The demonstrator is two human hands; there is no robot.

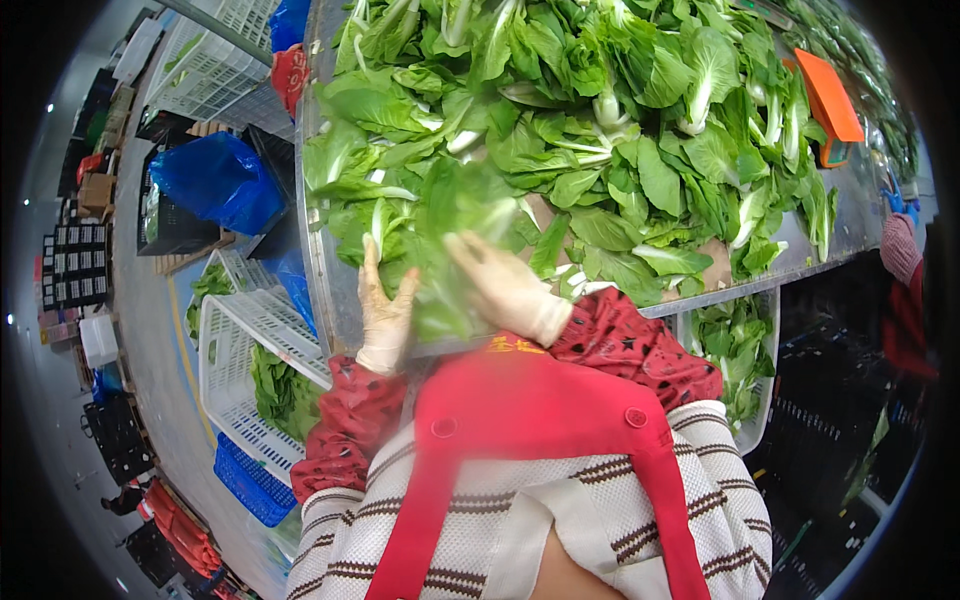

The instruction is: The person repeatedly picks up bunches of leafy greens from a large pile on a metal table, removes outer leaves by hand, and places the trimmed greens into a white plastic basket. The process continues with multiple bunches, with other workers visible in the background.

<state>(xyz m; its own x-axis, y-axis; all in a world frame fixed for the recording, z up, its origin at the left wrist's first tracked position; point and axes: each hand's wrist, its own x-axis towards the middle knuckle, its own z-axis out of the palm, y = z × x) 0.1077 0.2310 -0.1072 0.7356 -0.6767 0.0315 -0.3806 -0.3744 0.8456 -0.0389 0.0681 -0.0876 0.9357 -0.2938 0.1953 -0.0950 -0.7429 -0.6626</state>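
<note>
Loose heads of leafy greens with white stems (570, 150) are heaped over a metal table (322, 300). Both hands wear pale, thin gloves. At the table's near left part, my left hand (385, 304) is upright with thumb and fingers apart, against the left side of some greens. My right hand (510, 289) lies over the right side of the same blurred bunch of greens (450, 262); whether its fingers grip a stem is hidden by blur. Cut stem pieces (577, 277) and brown cardboard (716, 262) show beside the right hand.
White plastic baskets with greens stand left (255, 375) and right (761, 375) below the table edge. A blue basket (251, 480) is lower left, a blue plastic bag (217, 180) farther up. An orange scale (829, 105) stands at the right. Another person's blue-gloved hand (896, 201) is at far right.
</note>
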